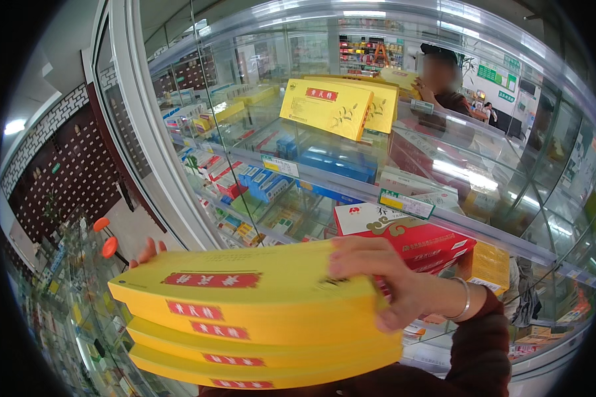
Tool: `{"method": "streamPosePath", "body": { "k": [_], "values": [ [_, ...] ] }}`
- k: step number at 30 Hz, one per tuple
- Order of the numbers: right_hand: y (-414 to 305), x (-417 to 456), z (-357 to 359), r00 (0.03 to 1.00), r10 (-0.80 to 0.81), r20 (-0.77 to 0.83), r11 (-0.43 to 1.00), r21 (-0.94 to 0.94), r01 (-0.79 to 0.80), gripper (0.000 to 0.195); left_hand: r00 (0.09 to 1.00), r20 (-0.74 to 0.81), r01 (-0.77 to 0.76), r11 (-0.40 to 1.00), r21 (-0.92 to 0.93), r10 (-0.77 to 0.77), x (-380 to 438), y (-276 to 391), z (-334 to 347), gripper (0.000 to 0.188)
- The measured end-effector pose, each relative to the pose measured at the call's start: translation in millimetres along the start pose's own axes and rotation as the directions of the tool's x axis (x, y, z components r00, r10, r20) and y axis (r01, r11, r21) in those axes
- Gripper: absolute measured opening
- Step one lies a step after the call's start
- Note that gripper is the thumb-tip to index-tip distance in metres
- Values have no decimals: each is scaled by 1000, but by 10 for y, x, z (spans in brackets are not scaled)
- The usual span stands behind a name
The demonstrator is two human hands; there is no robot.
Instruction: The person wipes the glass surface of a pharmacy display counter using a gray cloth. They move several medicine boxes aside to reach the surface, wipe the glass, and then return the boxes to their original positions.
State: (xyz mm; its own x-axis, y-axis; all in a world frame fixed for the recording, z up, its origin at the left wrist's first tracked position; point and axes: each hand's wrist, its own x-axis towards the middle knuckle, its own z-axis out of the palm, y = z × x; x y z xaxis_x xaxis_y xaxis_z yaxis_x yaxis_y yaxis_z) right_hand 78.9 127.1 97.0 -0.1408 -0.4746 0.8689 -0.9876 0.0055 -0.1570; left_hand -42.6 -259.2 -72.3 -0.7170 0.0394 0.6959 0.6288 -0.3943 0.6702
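I hold a stack of several flat yellow medicine boxes (248, 312) low in front of my body. Each box bears a red label with writing. My right hand (392, 278) grips the right end, with its fingers over the top box and its thumb at the side. Of my left hand (146, 250) only fingertips show, at the far edge of the stack's left end; the rest is hidden behind the boxes. Beyond the stack, on the upper glass shelf, matching yellow boxes (325, 109) lean upright, one in front of another.
A glass display cabinet with a shelf edge (328, 183) faces me. Lower down sit red-and-white cartons (407, 238), blue boxes (337, 166) and an orange carton (484, 265). A white frame (154, 124) borders the left. A person (442, 84) with a yellow box appears in the glass, possibly reflected.
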Motion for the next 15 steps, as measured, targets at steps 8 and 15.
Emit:
{"method": "streamPosePath", "body": {
  "k": [8,15],
  "values": [
    [170,-212,861,794,600,95,761,237,-603,102,959,-120,231,951,-204,-258,-1688,116,-278,88],
    [1006,-948,1600,476,824,307,402,276,-873,94,562,-408,445,679,-584,-720,-2593,23,571,75]
  ]
}}
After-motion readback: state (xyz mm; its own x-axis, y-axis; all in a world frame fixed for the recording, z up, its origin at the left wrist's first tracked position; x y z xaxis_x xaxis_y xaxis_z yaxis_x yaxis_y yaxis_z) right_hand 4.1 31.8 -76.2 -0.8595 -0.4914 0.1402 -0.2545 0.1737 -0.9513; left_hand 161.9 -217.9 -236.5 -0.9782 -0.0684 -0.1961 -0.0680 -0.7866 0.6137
